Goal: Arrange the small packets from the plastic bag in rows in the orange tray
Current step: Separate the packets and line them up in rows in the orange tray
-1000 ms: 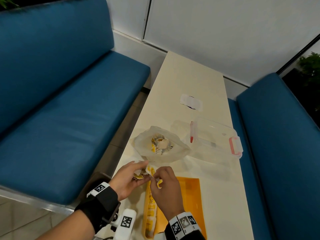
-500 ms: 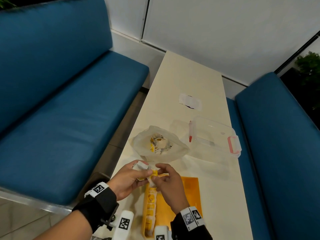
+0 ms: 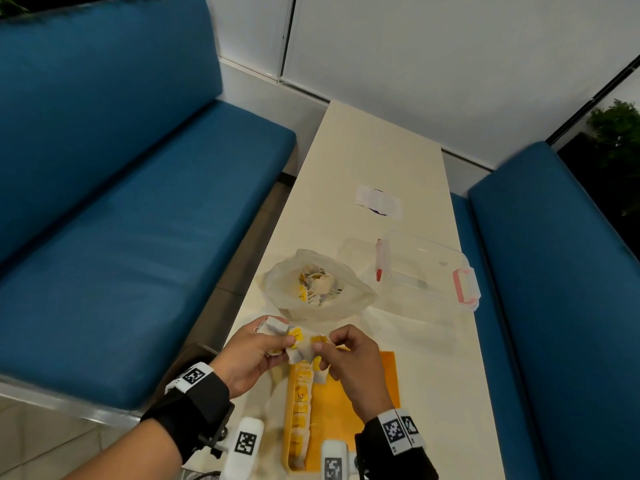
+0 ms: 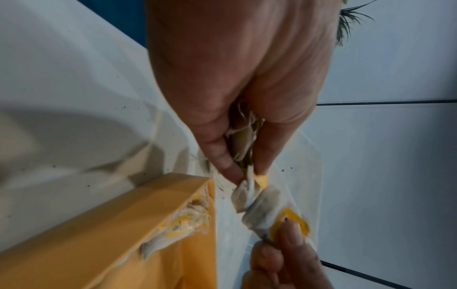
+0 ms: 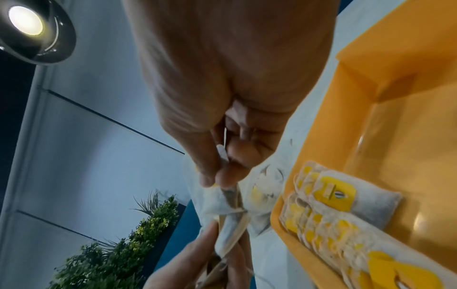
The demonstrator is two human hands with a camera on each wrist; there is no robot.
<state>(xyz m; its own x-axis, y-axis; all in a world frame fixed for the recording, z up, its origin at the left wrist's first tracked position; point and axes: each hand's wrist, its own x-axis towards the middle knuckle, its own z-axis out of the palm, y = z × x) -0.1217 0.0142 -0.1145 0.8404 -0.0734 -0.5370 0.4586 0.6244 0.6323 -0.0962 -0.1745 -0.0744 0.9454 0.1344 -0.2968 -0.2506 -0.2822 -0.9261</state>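
Observation:
My left hand grips a bunch of small white packets with yellow tags just above the far end of the orange tray. My right hand pinches one packet that still touches the bunch. In the right wrist view the thumb and fingers squeeze the packet's top edge. A row of packets lies along the tray's left wall, overlapping one another. The clear plastic bag sits open beyond my hands with more packets inside.
A clear plastic box with pink clasps stands right of the bag. A white paper lies further up the cream table. Blue benches flank the table on both sides.
Both hands have lifted slightly and drawn apart a little, the right hand pulling one packet sideways out of the bunch in the left hand.

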